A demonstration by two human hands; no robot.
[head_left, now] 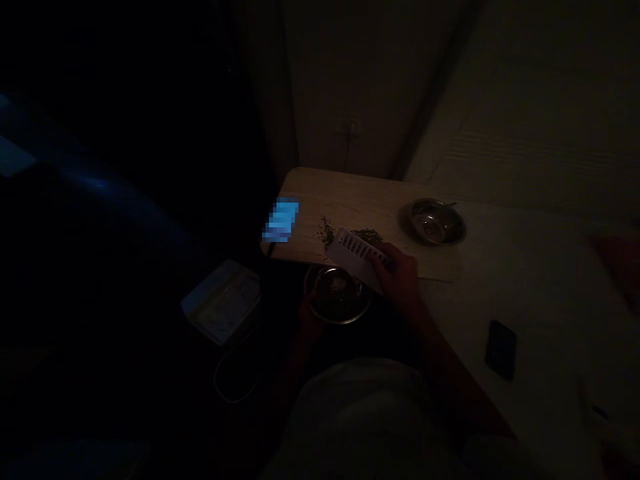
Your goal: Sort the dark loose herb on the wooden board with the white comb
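Slab, pale, plastic-looking, rectangular, dark-slotted, pinched in right hand's fingers at light wooden worktop's near edge, left hand's too dim to tell.

The person wears a pale, greyish top, plain where it shows, with soft folds rounding over the front. The right forearm and right grip are bare, as is the left grip; darkness blurs the top's lower edges and exact shade.

Right hand gripping, fingers bent, right forearm angled inward; left hand lower, dim, left forearm shadowed.
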